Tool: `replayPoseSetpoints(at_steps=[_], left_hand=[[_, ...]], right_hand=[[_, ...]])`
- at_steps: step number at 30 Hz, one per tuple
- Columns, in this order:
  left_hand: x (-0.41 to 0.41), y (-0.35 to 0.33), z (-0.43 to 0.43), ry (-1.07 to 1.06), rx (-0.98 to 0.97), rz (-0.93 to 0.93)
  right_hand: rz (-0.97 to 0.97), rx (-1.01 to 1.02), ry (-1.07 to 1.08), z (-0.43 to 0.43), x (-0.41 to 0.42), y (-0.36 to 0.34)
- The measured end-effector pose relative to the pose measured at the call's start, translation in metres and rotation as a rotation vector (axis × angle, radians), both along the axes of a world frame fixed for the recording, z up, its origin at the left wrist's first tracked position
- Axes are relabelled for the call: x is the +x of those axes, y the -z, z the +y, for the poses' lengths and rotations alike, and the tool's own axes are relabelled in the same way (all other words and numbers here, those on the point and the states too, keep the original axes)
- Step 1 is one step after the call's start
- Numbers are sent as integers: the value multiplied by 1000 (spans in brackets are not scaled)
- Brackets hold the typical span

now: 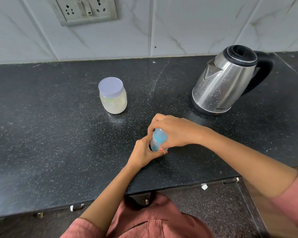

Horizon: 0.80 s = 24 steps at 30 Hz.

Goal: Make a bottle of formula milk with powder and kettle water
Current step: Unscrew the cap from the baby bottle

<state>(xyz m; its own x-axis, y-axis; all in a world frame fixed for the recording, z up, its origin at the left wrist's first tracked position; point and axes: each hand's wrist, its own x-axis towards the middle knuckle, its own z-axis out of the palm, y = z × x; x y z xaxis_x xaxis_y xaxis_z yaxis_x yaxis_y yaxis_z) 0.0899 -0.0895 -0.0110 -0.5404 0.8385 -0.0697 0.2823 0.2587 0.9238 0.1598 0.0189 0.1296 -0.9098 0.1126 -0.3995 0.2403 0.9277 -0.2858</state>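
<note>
View: head camera, the only one, looking down at your hands.
Bottle: small clear-blue bottle (159, 139), upright or close to it near the front of the bench (50, 126), between both your hands. Whether its base touches the bench is hidden.
Left hand: your left hand (144, 152) wraps the lower body of the bottle from the left, fingers curled round it.
Right hand: your right hand (176, 131) comes over from the right and clamps the top part, fingers curled down around the cap end.
Key relation: the bottle's long axis runs up-down, right hand above, left hand below. Any twist turns about that axis.
Jar: powder jar (113, 100), lid (111, 86) on, stands behind and to the left of the hands, apart from them. Your left hand is nearer to it.
Kettle: steel kettle (229, 79), lid down, sits back right, spout facing left and handle facing right. Your right hand is nearer to it.
Step (judged): looks like you're taking the bottle top off. Powder and water not started, so early in the task.
Next (judged): keep the left hand's grip firm, turn with the right.
Risk (judged): the bottle is close to the bench's front edge, so a slip could tip it off.
Rest: wall socket (84, 9) on the tiles above.
</note>
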Motion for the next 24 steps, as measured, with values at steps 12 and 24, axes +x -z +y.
replayPoseSetpoints(at_steps=[12, 24], left_hand=[[0, 1, 0, -9, -1, 12], [1, 2, 0, 1, 8, -10]], right_hand=[[-27, -104, -25, 4, 0, -2], [18, 185, 169, -10, 6, -7]])
